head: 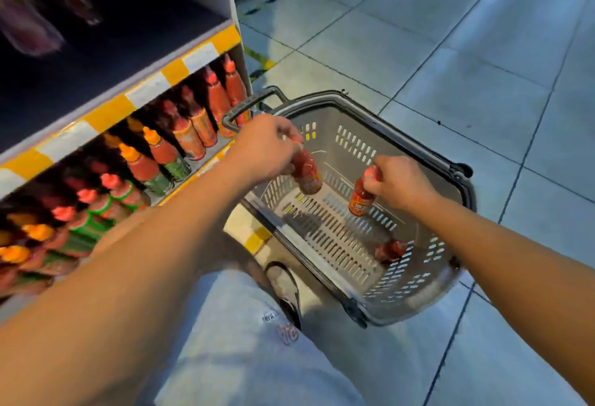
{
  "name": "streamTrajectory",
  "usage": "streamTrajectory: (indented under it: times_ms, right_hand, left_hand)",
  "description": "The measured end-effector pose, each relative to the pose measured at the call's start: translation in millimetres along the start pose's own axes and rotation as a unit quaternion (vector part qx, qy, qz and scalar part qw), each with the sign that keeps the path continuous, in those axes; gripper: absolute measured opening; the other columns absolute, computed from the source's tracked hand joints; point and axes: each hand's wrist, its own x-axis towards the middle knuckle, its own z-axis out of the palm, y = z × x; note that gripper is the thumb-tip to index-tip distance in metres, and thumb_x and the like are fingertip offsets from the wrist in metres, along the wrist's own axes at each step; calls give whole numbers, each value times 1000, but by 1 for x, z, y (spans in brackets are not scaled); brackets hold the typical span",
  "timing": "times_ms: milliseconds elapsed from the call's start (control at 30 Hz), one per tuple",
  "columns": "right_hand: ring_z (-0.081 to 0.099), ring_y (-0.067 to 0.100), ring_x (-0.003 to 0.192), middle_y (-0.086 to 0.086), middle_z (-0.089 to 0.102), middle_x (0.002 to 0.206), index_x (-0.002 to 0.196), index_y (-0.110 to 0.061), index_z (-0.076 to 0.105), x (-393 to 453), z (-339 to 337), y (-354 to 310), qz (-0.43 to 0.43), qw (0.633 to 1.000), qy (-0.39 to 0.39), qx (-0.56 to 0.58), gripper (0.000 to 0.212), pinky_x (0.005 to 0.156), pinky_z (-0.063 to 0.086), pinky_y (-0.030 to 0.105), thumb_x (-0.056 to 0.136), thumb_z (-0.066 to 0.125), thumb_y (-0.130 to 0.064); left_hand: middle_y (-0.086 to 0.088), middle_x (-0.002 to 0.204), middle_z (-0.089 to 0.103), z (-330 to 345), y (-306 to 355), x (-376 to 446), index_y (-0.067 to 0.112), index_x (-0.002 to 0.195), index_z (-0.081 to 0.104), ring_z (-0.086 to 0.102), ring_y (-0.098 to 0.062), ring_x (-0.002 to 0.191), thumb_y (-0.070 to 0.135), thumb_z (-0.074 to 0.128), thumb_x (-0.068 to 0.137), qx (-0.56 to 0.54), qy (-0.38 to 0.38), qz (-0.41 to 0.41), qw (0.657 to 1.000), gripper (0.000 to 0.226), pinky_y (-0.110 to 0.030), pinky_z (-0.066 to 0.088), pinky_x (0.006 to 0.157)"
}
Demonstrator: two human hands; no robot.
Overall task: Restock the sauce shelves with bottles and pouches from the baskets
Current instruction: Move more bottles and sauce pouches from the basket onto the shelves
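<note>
A grey plastic basket point(428, 161) sits on the floor to the right of the sauce shelves. My left hand point(262, 148) grips a red sauce bottle point(307, 173) by its neck above the basket's left side. My right hand point(397, 181) holds a second red sauce bottle point(360, 201) by its cap over the basket's middle. One more red bottle point(389, 251) lies on its side on the basket floor near the right wall. The lower shelf point(199, 165) carries rows of red sauce bottles with red and orange caps.
The upper shelf point(135, 48) is dark, with blurred bottles at its far left. Its edge has a yellow and white strip. The basket's black handle point(244, 107) stands up beside the shelf end. My knee in light trousers and a shoe point(288, 289) sit below the basket. Tiled floor spreads right.
</note>
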Motion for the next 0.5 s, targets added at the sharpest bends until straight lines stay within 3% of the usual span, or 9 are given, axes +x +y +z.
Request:
streamTrajectory:
  times_ms: [167, 267, 367, 500]
  right_hand:
    - [58, 25, 70, 0, 59, 75, 87, -20, 54, -11, -50, -64, -114, 989, 44, -80, 21, 60, 44, 36, 95, 58, -40]
    - [56, 28, 72, 2, 59, 78, 92, -18, 55, -17, -74, -113, -158, 979, 74, -104, 24, 63, 46, 38, 97, 56, -41]
    - [55, 28, 73, 2, 59, 78, 95, -20, 57, -22, -93, -166, -198, 969, 92, -116, 23, 61, 41, 36, 97, 57, -43]
    - [60, 33, 76, 8, 65, 81, 92, -16, 62, -32, -109, -243, -244, 959, 95, -110, 23, 68, 53, 44, 93, 61, -38]
  left_hand:
    - [-16, 93, 76, -92, 3, -52, 13, 95, 76, 78, -30, 75, 10, 71, 97, -43, 54, 49, 996, 6, -37, 64, 60]
    - [-22, 87, 76, -146, 0, -86, 7, 94, 75, 76, -39, 69, 11, 73, 95, -64, 104, 61, 991, 5, -52, 64, 59]
    - [-20, 80, 76, -195, -8, -122, 1, 90, 74, 72, -35, 65, 8, 73, 94, -83, 161, 59, 982, 8, -33, 59, 53]
    - [-13, 71, 76, -252, -34, -172, -4, 91, 75, 73, -27, 62, 14, 76, 93, -84, 214, 31, 973, 18, -28, 58, 54]
